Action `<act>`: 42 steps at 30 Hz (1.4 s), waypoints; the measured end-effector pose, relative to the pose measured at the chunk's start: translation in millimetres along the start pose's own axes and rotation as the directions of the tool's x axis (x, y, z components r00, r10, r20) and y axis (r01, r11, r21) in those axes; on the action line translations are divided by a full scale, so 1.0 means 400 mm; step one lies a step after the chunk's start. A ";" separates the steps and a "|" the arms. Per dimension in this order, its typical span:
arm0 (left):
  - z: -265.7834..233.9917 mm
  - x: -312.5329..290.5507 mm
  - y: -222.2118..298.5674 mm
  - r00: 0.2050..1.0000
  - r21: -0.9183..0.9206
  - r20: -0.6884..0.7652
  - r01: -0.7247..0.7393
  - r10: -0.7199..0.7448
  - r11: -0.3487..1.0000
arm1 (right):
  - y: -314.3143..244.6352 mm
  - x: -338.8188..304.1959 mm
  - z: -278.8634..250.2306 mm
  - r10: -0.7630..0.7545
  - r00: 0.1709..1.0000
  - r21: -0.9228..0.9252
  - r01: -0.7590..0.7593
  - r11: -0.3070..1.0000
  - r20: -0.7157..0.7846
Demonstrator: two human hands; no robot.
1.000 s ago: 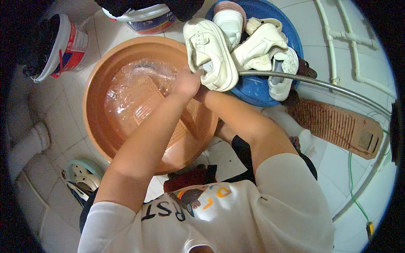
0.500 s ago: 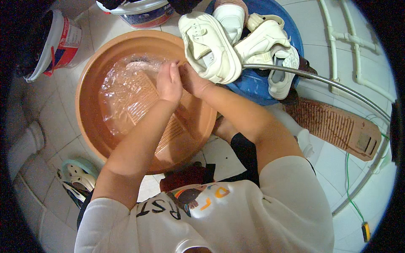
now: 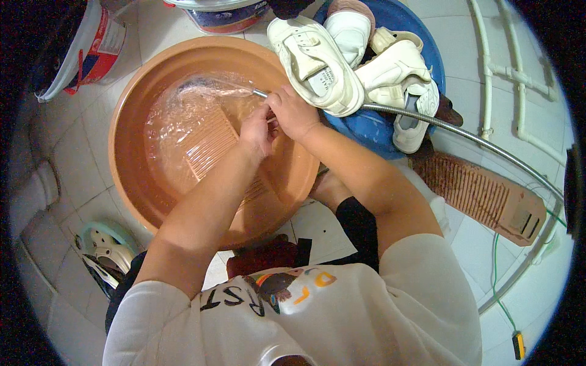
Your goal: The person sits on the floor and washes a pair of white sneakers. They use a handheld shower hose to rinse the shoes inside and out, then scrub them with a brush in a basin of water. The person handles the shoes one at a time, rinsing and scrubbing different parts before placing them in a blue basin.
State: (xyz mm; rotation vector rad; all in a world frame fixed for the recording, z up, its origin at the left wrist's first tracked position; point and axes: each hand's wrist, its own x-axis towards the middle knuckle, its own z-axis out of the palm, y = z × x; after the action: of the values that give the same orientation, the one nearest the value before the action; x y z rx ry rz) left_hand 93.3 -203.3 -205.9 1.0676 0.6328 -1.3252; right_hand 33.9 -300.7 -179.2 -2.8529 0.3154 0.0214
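Note:
My right hand (image 3: 296, 114) is closed around the end of a metal flexible hose (image 3: 260, 93), whose tip sticks out past the fingers. Water sprays leftward from it into a large orange-brown basin (image 3: 135, 104). Close below, over the basin, my left hand (image 3: 259, 129) has its fingers curled in; something small and pale shows at them, too little to name. A ribbed washboard (image 3: 210, 143) of the same colour slants through the basin, partly under my left forearm. Shallow rippling water covers the basin's left part.
Several white shoes (image 3: 320, 70) are heaped in a blue tub (image 3: 360, 131) at the upper right, overlapping the basin's rim. A brown washboard (image 3: 482, 195) lies right of it. Buckets (image 3: 107, 46) stand far left, and white pipes (image 3: 485, 73) run along the right.
My hands have shifted: the left has turned and curled lower, while the right has come up and around the hose end. The hose tip, hidden before, now shows with its water jet.

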 end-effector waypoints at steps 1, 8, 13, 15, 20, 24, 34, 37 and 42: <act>0.001 0.006 0.001 0.999 -0.054 0.019 0.036 -0.035 0.998 | 0.002 -0.001 0.006 0.008 1.000 -0.002 -0.008 1.000 0.009; -0.046 0.098 -0.015 0.969 -0.135 0.148 0.216 -0.196 0.967 | -0.020 -0.016 -0.051 -0.133 0.975 -0.175 0.164 0.971 0.178; -0.018 0.027 -0.002 0.985 -0.045 0.149 0.095 -0.087 0.994 | -0.099 -0.019 -0.263 -0.437 0.900 -0.185 0.428 0.884 -0.003; -0.027 0.064 -0.021 0.977 -0.118 0.201 0.099 -0.074 0.988 | -0.050 0.008 -0.292 -0.287 0.958 -0.210 0.282 0.936 0.005; 0.025 0.071 -0.007 0.970 -0.257 0.177 0.207 -0.165 0.944 | 0.084 0.009 -0.357 -0.238 0.916 -0.256 0.327 0.910 0.324; 0.035 0.066 0.005 0.978 -0.430 0.111 0.205 -0.174 0.879 | -0.001 0.008 -0.459 -0.079 0.943 -0.267 0.171 0.948 0.323; 0.074 0.031 0.027 0.976 -0.385 0.132 0.210 -0.172 0.899 | 0.013 -0.228 -0.297 -0.191 0.967 -0.087 0.207 0.975 0.167; 0.070 0.040 0.021 0.972 -0.365 0.158 0.219 -0.172 0.905 | 0.001 -0.189 -0.337 -0.105 0.984 -0.064 0.115 0.991 0.144; 0.086 0.024 0.025 0.958 -0.330 0.219 0.249 -0.183 0.911 | 0.000 -0.162 -0.351 -0.133 0.989 -0.018 0.134 0.991 0.059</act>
State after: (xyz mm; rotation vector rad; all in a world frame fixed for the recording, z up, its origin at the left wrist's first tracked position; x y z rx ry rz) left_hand 98.0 -239.1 -197.2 0.5844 0.8324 -1.4150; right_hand -31.5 -324.4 -40.9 -2.8821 0.1125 0.0805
